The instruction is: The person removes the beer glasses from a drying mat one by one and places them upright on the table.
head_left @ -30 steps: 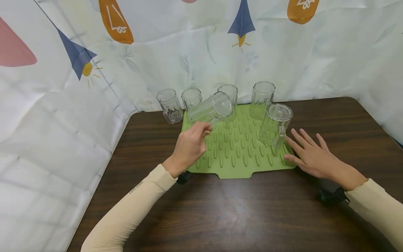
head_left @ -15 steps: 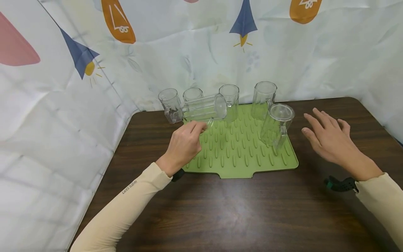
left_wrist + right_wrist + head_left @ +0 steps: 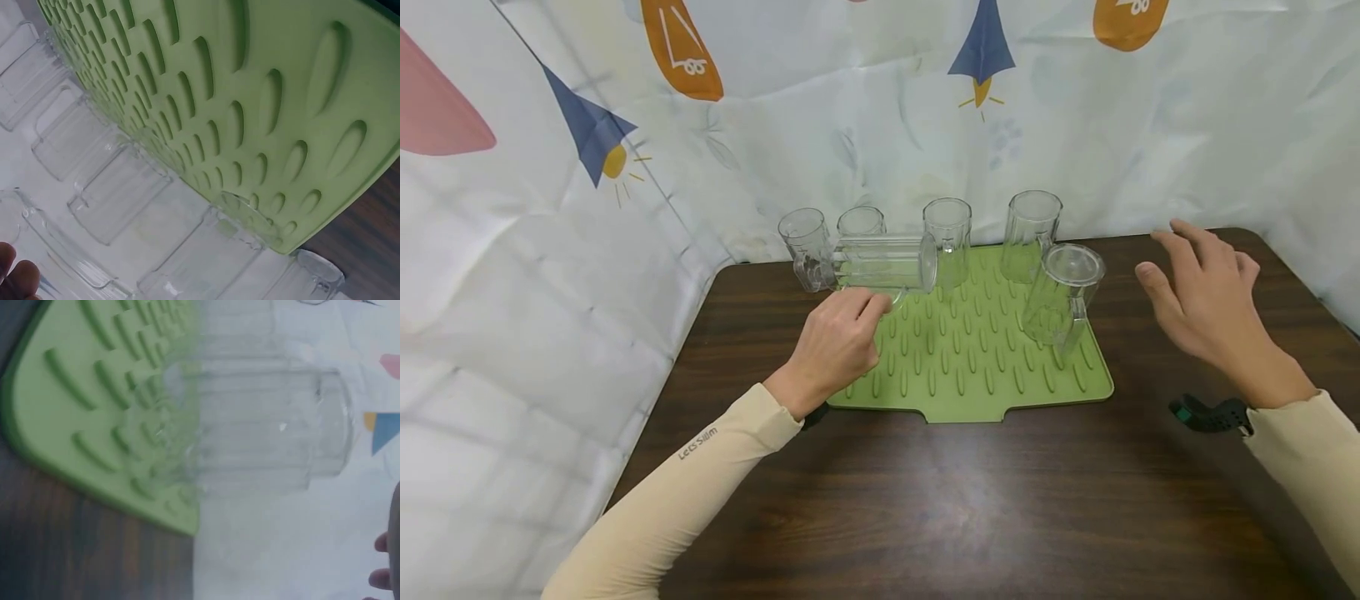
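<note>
My left hand (image 3: 835, 342) grips the handle of a clear glass mug (image 3: 883, 262), held lying level above the far left of a green ribbed drying mat (image 3: 955, 375). One round end of that mug points right; it also shows at the lower left of the left wrist view, as a ribbed glass mug (image 3: 69, 256) beside my fingertips (image 3: 24, 278). My right hand (image 3: 1206, 308) hovers over the table right of the mat, fingers relaxed and holding nothing. Closest to it is an upside-down glass mug (image 3: 1060, 292) on the mat's right side.
Along the back, upright glass mugs stand in a row: one at the far left (image 3: 805, 242), one behind the held mug (image 3: 861, 220), one mid-mat (image 3: 949, 237) and one farther right (image 3: 1032, 237). A patterned white curtain (image 3: 850, 125) hangs behind the dark wooden table (image 3: 955, 500).
The mug in my left hand has turned from tilted, right end raised, to level. My right hand has moved away from the upside-down mug, rightward and up.
</note>
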